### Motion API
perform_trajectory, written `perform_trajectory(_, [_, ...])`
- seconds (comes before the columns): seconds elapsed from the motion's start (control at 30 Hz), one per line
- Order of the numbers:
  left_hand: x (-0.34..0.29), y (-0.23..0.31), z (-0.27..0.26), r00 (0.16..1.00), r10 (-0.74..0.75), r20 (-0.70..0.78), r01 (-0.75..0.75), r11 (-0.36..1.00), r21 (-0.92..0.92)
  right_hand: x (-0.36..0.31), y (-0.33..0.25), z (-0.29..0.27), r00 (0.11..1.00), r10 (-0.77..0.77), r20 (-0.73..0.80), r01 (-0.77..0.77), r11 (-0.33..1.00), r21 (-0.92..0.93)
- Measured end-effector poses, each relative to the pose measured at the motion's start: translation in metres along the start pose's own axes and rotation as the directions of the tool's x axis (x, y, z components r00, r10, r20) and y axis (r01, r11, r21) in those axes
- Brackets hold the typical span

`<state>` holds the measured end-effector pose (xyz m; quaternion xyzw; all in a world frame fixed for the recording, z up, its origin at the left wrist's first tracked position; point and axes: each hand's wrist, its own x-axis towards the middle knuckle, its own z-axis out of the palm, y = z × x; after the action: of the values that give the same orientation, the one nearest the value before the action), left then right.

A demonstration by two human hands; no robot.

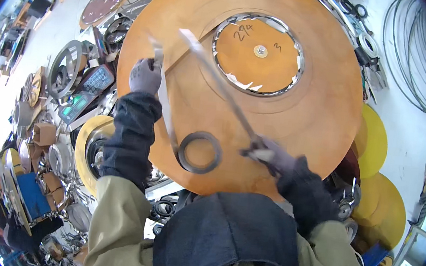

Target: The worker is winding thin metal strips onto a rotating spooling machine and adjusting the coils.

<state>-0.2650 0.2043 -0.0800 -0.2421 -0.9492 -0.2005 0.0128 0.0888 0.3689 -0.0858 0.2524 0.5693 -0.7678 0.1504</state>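
Note:
A large round orange-tan disc [303, 127] lies in front of me. Toward its far side is a smaller round plate [238, 52] with a bolt at its centre and ragged black-and-white material around its rim. A grey roll of flat strip [198, 169] rests on the disc's near part. From it a pale strip [169, 117] runs up to my left hand [145, 76], gloved and closed around its upper stretch. My right hand [278, 156], gloved and blurred, is closed on a long flat metal strip [218, 85] slanting far left across the disc. Motion blur hides its exact kind.
Left of the disc are a control panel with keypad [97, 80], a metal ring [53, 70] and a yellow-rimmed round part [85, 145]. Yellow discs [375, 141] stand at the right. Coiled cable [415, 61] hangs at the far right. A person [22, 235] is at lower left.

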Motion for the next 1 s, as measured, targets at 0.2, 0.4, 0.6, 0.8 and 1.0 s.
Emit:
perform_trajectory(0.2, [0.072,0.079,0.027,0.966,0.203,-0.162,-0.216,0.974,-0.068,-0.087,0.067,-0.095,0.763,-0.142,-0.63,0.162,0.987,-0.026])
perform_trajectory(0.4, [0.033,0.084,0.04,0.903,0.409,0.132,-0.428,0.831,0.355,-0.082,0.116,-0.189,0.367,-0.356,-0.86,0.295,0.921,-0.255])
perform_trajectory(0.6, [0.031,0.067,0.03,0.941,0.197,0.274,-0.306,0.842,0.445,-0.076,0.112,-0.182,0.32,-0.469,-0.823,-0.085,0.851,-0.518])
perform_trajectory(0.8, [0.031,0.065,0.024,0.923,0.07,0.379,-0.271,0.818,0.507,-0.083,0.092,-0.163,0.395,-0.482,-0.782,-0.184,0.793,-0.581])
perform_trajectory(1.0, [0.023,0.049,0.026,0.928,0.191,0.319,-0.338,0.791,0.51,-0.082,0.095,-0.159,0.341,-0.535,-0.773,-0.245,0.743,-0.622])
